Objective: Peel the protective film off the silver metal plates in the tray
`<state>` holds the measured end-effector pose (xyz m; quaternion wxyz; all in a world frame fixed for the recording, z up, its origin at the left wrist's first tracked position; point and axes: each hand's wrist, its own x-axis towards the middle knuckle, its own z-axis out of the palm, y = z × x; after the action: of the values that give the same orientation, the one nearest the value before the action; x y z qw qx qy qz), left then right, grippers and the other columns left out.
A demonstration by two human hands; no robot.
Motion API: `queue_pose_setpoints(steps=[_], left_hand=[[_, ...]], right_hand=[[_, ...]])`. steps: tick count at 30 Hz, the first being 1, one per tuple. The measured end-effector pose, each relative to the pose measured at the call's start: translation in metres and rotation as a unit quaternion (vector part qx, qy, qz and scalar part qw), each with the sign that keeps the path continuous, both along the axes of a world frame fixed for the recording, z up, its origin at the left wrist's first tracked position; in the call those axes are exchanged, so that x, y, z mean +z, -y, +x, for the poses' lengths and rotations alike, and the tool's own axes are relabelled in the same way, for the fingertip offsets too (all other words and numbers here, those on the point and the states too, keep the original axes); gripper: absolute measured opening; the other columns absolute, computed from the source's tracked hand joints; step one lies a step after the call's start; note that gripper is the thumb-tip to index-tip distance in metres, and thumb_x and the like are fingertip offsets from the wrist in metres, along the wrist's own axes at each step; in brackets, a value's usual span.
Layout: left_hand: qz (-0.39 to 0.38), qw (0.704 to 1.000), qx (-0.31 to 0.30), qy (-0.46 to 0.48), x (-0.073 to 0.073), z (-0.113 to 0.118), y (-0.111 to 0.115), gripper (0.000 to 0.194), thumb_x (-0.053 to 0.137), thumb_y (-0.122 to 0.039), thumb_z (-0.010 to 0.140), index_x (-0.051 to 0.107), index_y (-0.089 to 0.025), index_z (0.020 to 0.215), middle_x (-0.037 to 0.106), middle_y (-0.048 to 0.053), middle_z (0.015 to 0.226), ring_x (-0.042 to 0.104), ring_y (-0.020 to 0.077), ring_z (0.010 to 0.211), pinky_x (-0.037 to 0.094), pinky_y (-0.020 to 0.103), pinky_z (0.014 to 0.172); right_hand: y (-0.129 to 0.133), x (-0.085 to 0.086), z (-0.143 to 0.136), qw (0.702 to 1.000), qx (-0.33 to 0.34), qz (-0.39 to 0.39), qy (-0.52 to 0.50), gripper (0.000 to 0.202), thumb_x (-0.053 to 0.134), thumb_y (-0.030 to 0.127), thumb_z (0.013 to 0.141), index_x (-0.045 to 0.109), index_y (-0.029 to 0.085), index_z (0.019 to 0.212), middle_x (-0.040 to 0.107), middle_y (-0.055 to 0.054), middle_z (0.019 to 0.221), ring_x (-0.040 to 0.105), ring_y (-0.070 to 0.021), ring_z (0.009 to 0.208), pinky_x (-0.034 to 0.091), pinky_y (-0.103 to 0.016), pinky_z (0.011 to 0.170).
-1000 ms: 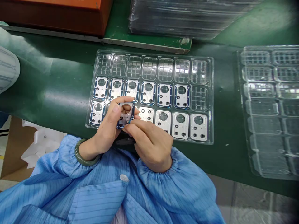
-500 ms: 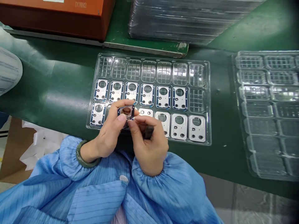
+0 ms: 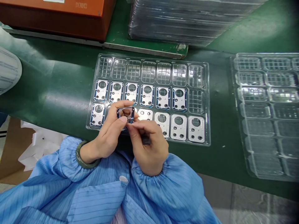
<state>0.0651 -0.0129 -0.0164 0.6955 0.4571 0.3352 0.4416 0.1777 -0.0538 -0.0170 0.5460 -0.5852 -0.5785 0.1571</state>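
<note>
I count seven blue-edged plates (image 3: 101,95) in the clear tray (image 3: 208,102) on my bench (image 3: 58,81), six in its middle row and one in the near row, plus one held plate (image 3: 132,113) in my left hand (image 3: 106,137). Four plain silver plates (image 3: 178,128) show well, with a sliver of another behind my fingers. I see one orange box (image 3: 53,23), one white tub (image 3: 9,71) and one bracelet (image 3: 81,157).
</note>
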Motion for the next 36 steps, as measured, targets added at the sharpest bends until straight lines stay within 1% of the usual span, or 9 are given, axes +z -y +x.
queue_pose_setpoints(steps=[4, 8, 10, 16, 20, 25, 29, 32, 36], left_hand=[[-0.01, 1.0, 0.006, 0.01, 0.001, 0.0, 0.0, 0.033, 0.047, -0.038, 0.094, 0.049, -0.024, 0.124, 0.064, 0.006, 0.107, 0.061, 0.0194, 0.1, 0.047, 0.037, 0.095], [-0.004, 1.0, 0.004, 0.023, 0.0, 0.0, 0.001, 0.03, 0.045, -0.033, 0.096, 0.049, -0.025, 0.124, 0.065, 0.005, 0.108, 0.06, 0.0191, 0.103, 0.044, 0.038, 0.1], [0.005, 1.0, 0.001, 0.03, 0.0, 0.0, 0.001, 0.029, 0.044, -0.03, 0.096, 0.049, -0.026, 0.124, 0.065, 0.004, 0.109, 0.06, 0.0189, 0.107, 0.045, 0.037, 0.098], [0.001, 1.0, 0.011, 0.021, 0.0, 0.0, 0.001, 0.031, 0.046, -0.027, 0.094, 0.048, -0.025, 0.124, 0.065, 0.005, 0.109, 0.059, 0.0206, 0.109, 0.047, 0.038, 0.096], [-0.006, 1.0, 0.02, 0.013, 0.0, 0.001, 0.001, 0.031, 0.049, -0.028, 0.092, 0.049, -0.025, 0.123, 0.065, 0.005, 0.108, 0.061, 0.0218, 0.108, 0.048, 0.039, 0.095], [-0.007, 0.999, 0.025, 0.025, 0.0, 0.002, 0.001, 0.029, 0.048, -0.027, 0.093, 0.051, -0.024, 0.122, 0.064, 0.004, 0.104, 0.063, 0.0191, 0.101, 0.051, 0.035, 0.091], [-0.019, 0.999, 0.029, 0.03, 0.001, 0.002, 0.002, 0.028, 0.047, -0.027, 0.094, 0.052, -0.024, 0.121, 0.062, 0.003, 0.101, 0.063, 0.017, 0.097, 0.052, 0.033, 0.091], [-0.025, 0.999, 0.034, 0.026, 0.002, 0.002, 0.002, 0.026, 0.047, -0.027, 0.094, 0.052, -0.024, 0.12, 0.061, 0.003, 0.099, 0.063, 0.0158, 0.093, 0.053, 0.032, 0.089], [-0.014, 0.999, 0.026, 0.03, 0.004, 0.002, 0.002, 0.025, 0.045, -0.025, 0.096, 0.051, -0.024, 0.12, 0.061, 0.003, 0.098, 0.063, 0.0151, 0.094, 0.054, 0.031, 0.089]], right_hand=[[0.002, 0.001, 0.005, 0.996, 0.007, -0.068, -0.065, 0.014, 0.067, 0.016, 0.084, 0.061, 0.025, 0.092, 0.066, 0.003, 0.08, 0.064, -0.0116, 0.067, 0.054, -0.024, 0.061], [0.002, 0.004, 0.007, 0.989, 0.019, -0.101, -0.102, 0.012, 0.067, 0.016, 0.084, 0.062, 0.024, 0.09, 0.067, 0.003, 0.082, 0.065, -0.0104, 0.069, 0.055, -0.023, 0.064], [0.002, 0.007, 0.007, 0.985, 0.016, -0.112, -0.127, 0.011, 0.068, 0.016, 0.083, 0.062, 0.024, 0.089, 0.068, 0.003, 0.083, 0.065, -0.0102, 0.068, 0.055, -0.022, 0.063], [0.001, 0.014, 0.01, 0.975, 0.026, -0.158, -0.154, 0.009, 0.069, 0.02, 0.081, 0.061, 0.023, 0.083, 0.065, 0.004, 0.071, 0.06, -0.0099, 0.058, 0.051, -0.021, 0.052], [0.002, 0.015, 0.013, 0.973, 0.019, -0.158, -0.17, 0.007, 0.068, 0.022, 0.082, 0.061, 0.023, 0.084, 0.066, 0.003, 0.074, 0.06, -0.0102, 0.06, 0.053, -0.023, 0.056], [0.003, 0.014, 0.015, 0.964, 0.03, -0.155, -0.212, 0.007, 0.068, 0.024, 0.083, 0.062, 0.022, 0.085, 0.067, 0.002, 0.075, 0.06, -0.0097, 0.059, 0.052, -0.023, 0.054], [0.002, 0.015, 0.013, 0.962, 0.034, -0.12, -0.243, 0.005, 0.067, 0.021, 0.085, 0.062, 0.021, 0.085, 0.069, 0.001, 0.076, 0.061, -0.0092, 0.057, 0.052, -0.022, 0.052], [0.003, 0.017, 0.011, 0.966, 0.037, -0.093, -0.238, 0.005, 0.064, 0.017, 0.086, 0.062, 0.022, 0.086, 0.072, 0.001, 0.076, 0.063, -0.0103, 0.056, 0.052, -0.022, 0.05], [0.009, 0.016, 0.01, 0.978, 0.026, -0.069, -0.197, 0.009, 0.063, 0.014, 0.085, 0.062, 0.022, 0.088, 0.074, -0.001, 0.08, 0.065, -0.0122, 0.056, 0.054, -0.025, 0.05]])
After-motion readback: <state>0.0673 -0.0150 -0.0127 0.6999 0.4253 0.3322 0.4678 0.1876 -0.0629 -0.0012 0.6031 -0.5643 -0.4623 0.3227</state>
